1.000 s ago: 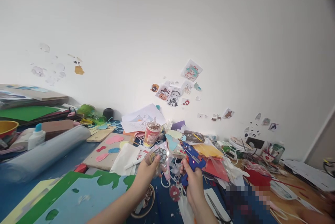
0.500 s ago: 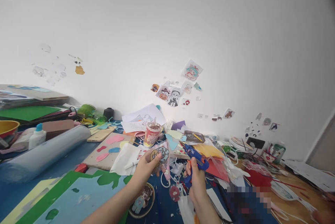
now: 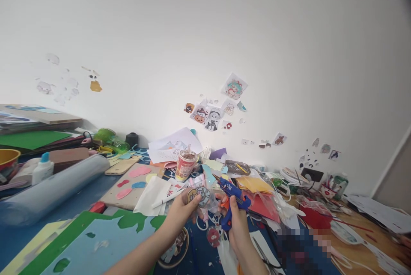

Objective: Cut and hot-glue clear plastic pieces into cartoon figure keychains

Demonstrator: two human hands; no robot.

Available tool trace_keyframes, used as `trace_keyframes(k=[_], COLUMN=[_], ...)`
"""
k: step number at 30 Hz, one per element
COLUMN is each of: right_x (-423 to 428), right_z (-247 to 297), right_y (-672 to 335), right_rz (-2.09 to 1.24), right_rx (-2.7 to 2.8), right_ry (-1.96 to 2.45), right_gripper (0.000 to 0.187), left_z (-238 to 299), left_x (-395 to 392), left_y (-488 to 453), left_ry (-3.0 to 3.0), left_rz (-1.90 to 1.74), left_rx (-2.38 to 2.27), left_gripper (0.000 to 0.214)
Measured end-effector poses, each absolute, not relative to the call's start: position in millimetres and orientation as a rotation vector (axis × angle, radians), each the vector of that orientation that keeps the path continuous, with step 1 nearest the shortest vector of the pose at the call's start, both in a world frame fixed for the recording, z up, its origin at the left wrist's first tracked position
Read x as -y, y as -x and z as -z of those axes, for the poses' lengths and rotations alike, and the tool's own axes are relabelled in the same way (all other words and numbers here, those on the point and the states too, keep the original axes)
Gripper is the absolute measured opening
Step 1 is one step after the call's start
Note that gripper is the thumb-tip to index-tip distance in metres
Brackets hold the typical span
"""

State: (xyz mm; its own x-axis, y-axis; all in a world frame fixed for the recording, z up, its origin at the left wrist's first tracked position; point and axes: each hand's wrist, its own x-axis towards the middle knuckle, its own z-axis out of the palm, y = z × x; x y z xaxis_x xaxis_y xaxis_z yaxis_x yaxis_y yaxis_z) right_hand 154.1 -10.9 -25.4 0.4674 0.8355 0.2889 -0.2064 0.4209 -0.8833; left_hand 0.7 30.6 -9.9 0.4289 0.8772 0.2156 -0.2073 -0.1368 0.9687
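Observation:
My left hand (image 3: 183,207) pinches a small cartoon-printed cutout (image 3: 202,195) between thumb and fingers. Clear plastic (image 3: 212,201) shows around the cutout's right side. Wrapped around the handle of a blue hot glue gun (image 3: 231,190) is my right hand (image 3: 236,214). The gun's nozzle points up and to the left, and the right fingertips are at the plastic's edge; whether they grip it is hard to make out. Below the left hand, a round framed picture of a cartoon figure (image 3: 175,251) is partly covered by the forearm. A red round charm (image 3: 212,236) lies between the wrists.
A drink cup with a straw (image 3: 186,165) stands just behind the hands. Blue and green craft sheets (image 3: 118,240) lie at front left, beside a clear plastic roll (image 3: 61,187). Scissors (image 3: 263,252) rest by the right forearm. Papers and scraps crowd the back.
My right hand has moved left with the glue gun, and its fingertips now meet the clear plastic. The cutout in my left hand has shifted slightly and turned.

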Motion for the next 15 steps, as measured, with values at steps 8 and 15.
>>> trace_keyframes(k=[8, 15], right_x=[12.0, 13.3], right_z=[25.7, 27.0], right_y=[-155.3, -153.6], right_rz=[-0.792, -0.805], right_rx=[0.832, 0.894], right_ry=[0.886, 0.876], right_gripper=[0.042, 0.041], left_z=[15.2, 20.6], left_x=[-34.2, -36.2], left_y=[-2.2, -3.4], left_ry=[-1.442, -1.454], left_rz=[-1.056, -1.083], left_rx=[-0.722, -0.764], left_gripper=[0.046, 0.041])
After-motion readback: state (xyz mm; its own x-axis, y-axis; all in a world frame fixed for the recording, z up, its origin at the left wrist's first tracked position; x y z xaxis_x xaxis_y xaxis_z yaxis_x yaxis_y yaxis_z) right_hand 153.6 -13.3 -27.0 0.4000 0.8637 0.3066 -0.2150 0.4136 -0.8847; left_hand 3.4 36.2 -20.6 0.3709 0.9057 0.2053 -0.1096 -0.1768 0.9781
